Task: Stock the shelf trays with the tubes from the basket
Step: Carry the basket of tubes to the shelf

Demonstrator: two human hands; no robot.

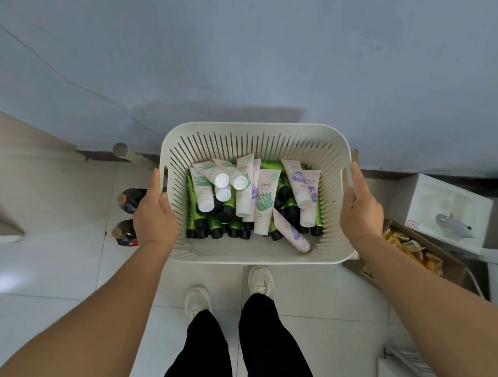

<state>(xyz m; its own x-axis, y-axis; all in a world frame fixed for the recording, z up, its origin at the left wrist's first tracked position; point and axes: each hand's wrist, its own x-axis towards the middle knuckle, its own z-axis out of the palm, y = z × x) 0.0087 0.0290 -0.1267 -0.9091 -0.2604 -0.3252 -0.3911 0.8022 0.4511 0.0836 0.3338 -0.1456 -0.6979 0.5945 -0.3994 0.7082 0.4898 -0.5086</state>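
Holding the basket at its two short ends: left hand grips the left rim beside the handle slot, thumb along the top edge, fingers apparently under the lip and out of sight. Right hand is spread, fingers straight up against the right rim near its slot, touching or just beside it, can't tell which. Basket is slotted white plastic, stiff walls, rim and slots look like the only sensible hold. Judged moderately heavy with this load, likely to tip if only one side carries it.

Tubes lie loose in a heap on the basket bottom: white and pale-purple ones with white caps on top, green ones with black caps underneath. Soft squeezable bodies, smooth and probably slippery, so best pinched mid-body or at the cap end.

No shelf trays in view. Below are floor tiles, shoes, two dark bottles left, a cardboard box of packets right.
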